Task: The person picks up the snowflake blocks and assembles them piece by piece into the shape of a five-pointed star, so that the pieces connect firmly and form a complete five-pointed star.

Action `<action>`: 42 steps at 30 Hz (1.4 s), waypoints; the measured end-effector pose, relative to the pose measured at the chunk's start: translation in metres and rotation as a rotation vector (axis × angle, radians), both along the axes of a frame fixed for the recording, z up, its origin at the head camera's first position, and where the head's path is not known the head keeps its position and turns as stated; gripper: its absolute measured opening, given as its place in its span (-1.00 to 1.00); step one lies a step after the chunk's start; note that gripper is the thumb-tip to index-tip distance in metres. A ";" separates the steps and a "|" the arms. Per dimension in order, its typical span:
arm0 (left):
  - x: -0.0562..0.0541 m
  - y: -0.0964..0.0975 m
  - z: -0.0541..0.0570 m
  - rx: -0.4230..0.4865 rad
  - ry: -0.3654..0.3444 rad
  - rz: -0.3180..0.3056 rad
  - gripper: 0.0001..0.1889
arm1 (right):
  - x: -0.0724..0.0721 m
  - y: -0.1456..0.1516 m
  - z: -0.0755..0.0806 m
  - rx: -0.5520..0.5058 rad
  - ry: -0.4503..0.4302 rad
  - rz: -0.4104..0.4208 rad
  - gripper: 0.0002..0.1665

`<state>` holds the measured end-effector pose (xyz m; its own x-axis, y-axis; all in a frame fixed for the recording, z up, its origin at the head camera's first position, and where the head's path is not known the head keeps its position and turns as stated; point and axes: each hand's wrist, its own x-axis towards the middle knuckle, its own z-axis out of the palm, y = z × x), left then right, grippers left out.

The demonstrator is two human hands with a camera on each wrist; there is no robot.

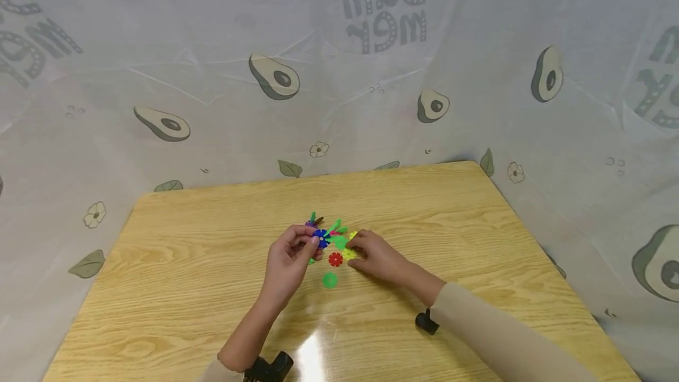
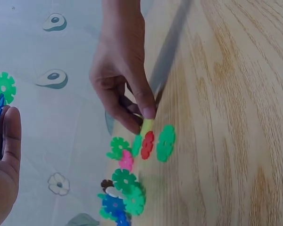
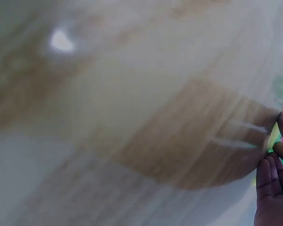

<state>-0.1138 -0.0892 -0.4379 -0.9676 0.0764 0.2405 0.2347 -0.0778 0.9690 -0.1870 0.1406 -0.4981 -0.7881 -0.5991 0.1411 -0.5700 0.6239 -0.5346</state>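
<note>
Between thumb and fingers, my left hand (image 1: pixel 286 257) pinches a blue snowflake disc (image 1: pixel 320 238) above the table. A green snowflake disc (image 2: pixel 3 88) adjoins the blue one in the left wrist view. My right hand (image 1: pixel 379 255) reaches in from the other side, thumb and fingertips gripping a yellow snowflake disc (image 1: pixel 348 254) low over the tabletop. Close beside it lies a red snowflake disc (image 1: pixel 335 259), with a loose green disc (image 1: pixel 330 280) nearer to me. In the right wrist view, the yellow piece (image 3: pixel 273 136) shows between the right fingertips.
Several more discs, among them a pink one (image 2: pixel 126 160) and a brown one (image 2: pixel 106 184), lie in a cluster behind the left hand. The wooden table (image 1: pixel 201 264) meets a pale printed curtain (image 1: pixel 339 105) at its back and sides.
</note>
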 end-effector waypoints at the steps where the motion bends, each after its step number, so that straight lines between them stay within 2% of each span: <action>1: 0.000 0.000 0.000 -0.003 0.001 0.000 -0.83 | 0.001 -0.001 0.000 -0.002 0.002 -0.005 -0.62; 9: -0.001 0.003 0.001 -0.028 0.033 -0.005 -0.83 | 0.004 -0.002 -0.004 -0.018 -0.038 -0.105 -0.58; 19: 0.001 0.004 0.000 -0.035 0.016 0.009 -0.84 | 0.002 -0.004 -0.001 -0.008 0.034 -0.038 -0.65; 26: 0.001 0.007 -0.001 -0.019 0.017 0.004 -0.84 | 0.005 -0.003 -0.001 0.006 0.032 -0.021 -0.72; 29: 0.001 0.009 0.000 -0.015 -0.018 -0.001 -0.84 | 0.010 0.000 0.001 -0.021 -0.019 -0.033 -0.73; 33: 0.001 0.010 0.002 -0.006 -0.094 -0.006 -0.81 | 0.020 0.006 0.012 -0.128 -0.114 -0.076 -0.73; 35: 0.000 0.011 0.003 0.002 -0.130 -0.004 -0.78 | 0.026 0.009 0.020 -0.186 -0.120 -0.107 -0.70; 38: -0.001 0.011 0.005 0.013 -0.177 0.002 -0.74 | 0.033 0.012 0.033 -0.252 -0.078 -0.144 -0.65; 42: -0.001 0.011 0.008 0.011 -0.210 0.018 -0.72 | 0.041 0.016 0.049 -0.329 0.012 -0.148 -0.61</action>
